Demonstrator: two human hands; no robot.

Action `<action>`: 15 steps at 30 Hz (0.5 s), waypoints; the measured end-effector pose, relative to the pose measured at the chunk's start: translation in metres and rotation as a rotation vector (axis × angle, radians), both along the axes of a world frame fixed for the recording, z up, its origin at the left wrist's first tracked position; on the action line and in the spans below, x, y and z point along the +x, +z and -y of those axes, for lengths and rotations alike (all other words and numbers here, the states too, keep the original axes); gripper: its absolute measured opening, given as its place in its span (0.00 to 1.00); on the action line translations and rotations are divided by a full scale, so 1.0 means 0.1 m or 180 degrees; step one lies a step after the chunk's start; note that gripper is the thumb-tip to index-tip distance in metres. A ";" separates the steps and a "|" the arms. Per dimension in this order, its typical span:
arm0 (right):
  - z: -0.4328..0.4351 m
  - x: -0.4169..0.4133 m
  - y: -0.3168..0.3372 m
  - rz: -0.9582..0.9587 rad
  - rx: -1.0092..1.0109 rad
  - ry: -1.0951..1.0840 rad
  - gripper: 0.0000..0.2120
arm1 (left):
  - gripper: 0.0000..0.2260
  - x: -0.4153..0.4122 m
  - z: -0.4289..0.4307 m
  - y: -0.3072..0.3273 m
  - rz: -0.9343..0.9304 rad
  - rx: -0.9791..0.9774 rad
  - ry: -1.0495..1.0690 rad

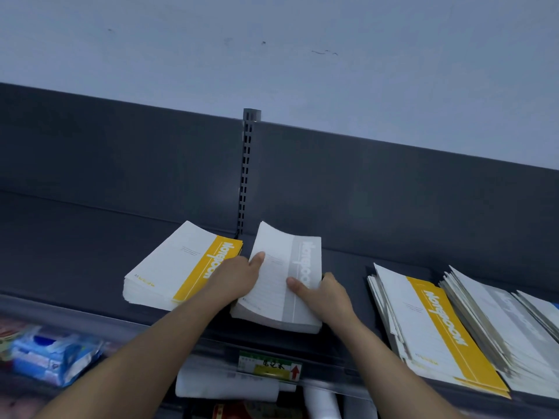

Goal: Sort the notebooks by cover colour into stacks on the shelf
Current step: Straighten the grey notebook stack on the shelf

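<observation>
Head view: both hands, left hand [239, 275] and right hand [325, 293], grip grey-banded white paper notebook stack [279, 285] at 6 o'clock on dark shelf [90, 246], yellow-banded stack [178, 267] sorted at 9, mixed unsorted pile [447, 328] left at 3.

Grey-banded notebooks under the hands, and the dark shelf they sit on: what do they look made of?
The grey-banded notebook stack looks like paper with thin matte card covers: the top cover bows upward and white page edges show. The dark grey shelf is probably painted metal, judging by its smooth, faintly shiny surface and the slotted upright.
</observation>
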State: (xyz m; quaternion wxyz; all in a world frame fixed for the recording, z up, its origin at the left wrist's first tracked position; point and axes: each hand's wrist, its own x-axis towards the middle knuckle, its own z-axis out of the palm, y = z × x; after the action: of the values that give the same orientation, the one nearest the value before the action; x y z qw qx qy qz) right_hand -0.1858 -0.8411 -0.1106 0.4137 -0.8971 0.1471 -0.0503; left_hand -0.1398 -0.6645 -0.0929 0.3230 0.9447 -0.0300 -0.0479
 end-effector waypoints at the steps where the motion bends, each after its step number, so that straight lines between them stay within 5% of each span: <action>1: 0.00 0.01 -0.01 -0.0070 -0.0070 0.0006 0.35 | 0.30 0.01 0.00 0.01 -0.0079 0.0096 -0.0013; 8: -0.01 0.03 0.00 -0.0448 -0.0874 0.0251 0.32 | 0.20 -0.01 0.08 0.12 -0.0533 0.0426 -0.0105; 15: -0.03 -0.04 0.07 -0.0687 -0.1564 0.0086 0.39 | 0.16 0.02 0.13 0.04 0.0001 0.1428 -0.0443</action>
State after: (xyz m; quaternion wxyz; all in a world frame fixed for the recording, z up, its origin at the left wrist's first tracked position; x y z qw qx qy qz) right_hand -0.1899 -0.8383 -0.1034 0.1661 -0.9726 0.1618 0.0169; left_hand -0.1376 -0.6777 -0.0886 0.1008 0.9885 -0.0837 -0.0754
